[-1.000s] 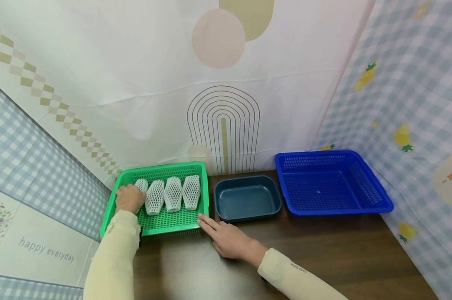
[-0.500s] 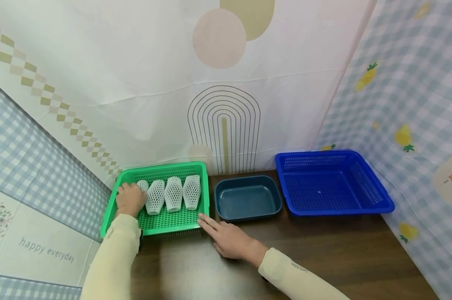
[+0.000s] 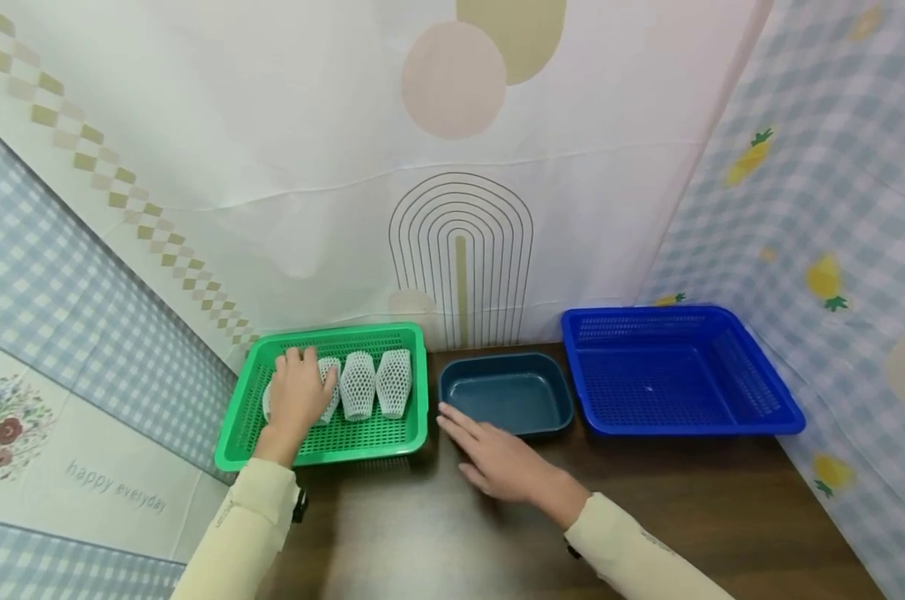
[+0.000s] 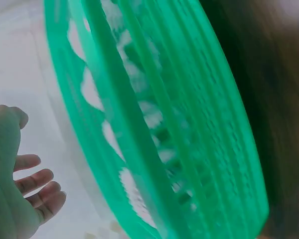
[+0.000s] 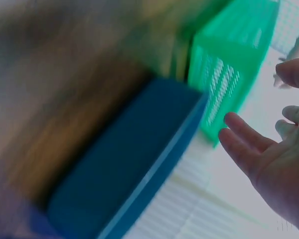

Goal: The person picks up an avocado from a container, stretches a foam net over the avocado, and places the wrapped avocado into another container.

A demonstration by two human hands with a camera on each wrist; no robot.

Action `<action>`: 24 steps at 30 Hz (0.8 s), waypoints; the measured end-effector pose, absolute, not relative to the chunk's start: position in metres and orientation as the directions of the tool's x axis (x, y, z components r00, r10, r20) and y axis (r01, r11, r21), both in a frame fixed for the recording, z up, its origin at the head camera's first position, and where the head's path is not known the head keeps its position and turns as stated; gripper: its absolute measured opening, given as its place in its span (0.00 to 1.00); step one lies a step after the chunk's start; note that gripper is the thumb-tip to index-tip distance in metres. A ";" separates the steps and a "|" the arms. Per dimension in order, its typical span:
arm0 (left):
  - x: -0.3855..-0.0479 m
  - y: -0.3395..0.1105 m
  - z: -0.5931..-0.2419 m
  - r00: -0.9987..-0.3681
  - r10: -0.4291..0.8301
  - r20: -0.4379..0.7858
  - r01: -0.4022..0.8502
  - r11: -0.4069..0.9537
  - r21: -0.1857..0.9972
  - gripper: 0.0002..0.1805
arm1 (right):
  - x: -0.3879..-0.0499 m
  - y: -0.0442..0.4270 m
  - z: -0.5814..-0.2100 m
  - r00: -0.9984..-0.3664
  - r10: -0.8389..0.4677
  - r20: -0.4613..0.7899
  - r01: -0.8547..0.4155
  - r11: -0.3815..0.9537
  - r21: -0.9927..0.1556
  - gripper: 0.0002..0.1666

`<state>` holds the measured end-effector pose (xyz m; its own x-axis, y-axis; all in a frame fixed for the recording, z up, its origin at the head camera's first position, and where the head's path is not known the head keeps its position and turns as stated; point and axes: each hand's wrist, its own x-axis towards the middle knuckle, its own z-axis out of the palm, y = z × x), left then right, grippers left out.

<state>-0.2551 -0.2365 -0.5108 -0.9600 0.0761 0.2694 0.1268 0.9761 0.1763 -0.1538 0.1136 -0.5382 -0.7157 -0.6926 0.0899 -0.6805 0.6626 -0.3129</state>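
Note:
In the head view my left hand (image 3: 300,392) is over the left part of the green basket (image 3: 227,454). It covers parts of the white foam net sleeves there, while two sleeves, one in the middle (image 3: 358,385) and one at the right (image 3: 394,383), show fully. From the left wrist view, that hand (image 4: 25,184) holds nothing and its fingers are loosely bent. My right hand (image 3: 501,458) is nearest to the front left corner of the dark teal tray (image 3: 505,427). Its fingers (image 5: 239,149) extend with nothing in them in the right wrist view.
A blue basket (image 3: 677,429) stands right of the teal tray. All three containers sit in a row on a brown wooden table (image 3: 437,533), close to a printed cloth backdrop (image 3: 310,208). Checked cloth (image 3: 835,208) hangs on the right side.
My left hand has lifted off the leftmost net sleeve and moved right above the sleeves. My right hand has left the green basket's corner and shifted right towards the teal tray.

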 end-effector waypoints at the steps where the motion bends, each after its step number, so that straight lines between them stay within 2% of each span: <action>1: -0.252 -0.231 -0.509 -0.954 0.087 0.288 0.143 0.973 0.181 0.32 | -0.155 0.120 -0.535 -0.722 -0.683 0.110 -0.678 0.668 -0.307 0.45; 8: -0.227 -0.194 -0.505 -0.888 0.173 0.426 0.282 0.936 0.210 0.31 | -0.163 0.171 -0.516 -0.746 -0.622 0.236 -0.665 0.713 -0.221 0.44; 13: -0.212 -0.170 -0.507 -0.851 0.247 0.463 0.378 0.901 0.213 0.31 | -0.168 0.205 -0.510 -0.771 -0.584 0.254 -0.625 0.769 -0.133 0.44; 18: -0.201 -0.150 -0.517 -0.840 0.301 0.452 0.421 0.887 0.192 0.32 | -0.168 0.236 -0.511 -0.838 -0.504 0.207 -0.529 0.844 -0.085 0.44; 24: -0.194 -0.132 -0.535 -0.870 0.329 0.367 0.422 0.881 0.213 0.36 | -0.165 0.264 -0.524 -0.915 -0.381 0.136 -0.398 0.908 -0.131 0.46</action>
<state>-0.1938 -0.1321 -0.5354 -0.8702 0.3286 0.3671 0.4224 0.8811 0.2125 -0.1652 0.2640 -0.5240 -0.9146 -0.3808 0.1360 -0.3976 0.9082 -0.1311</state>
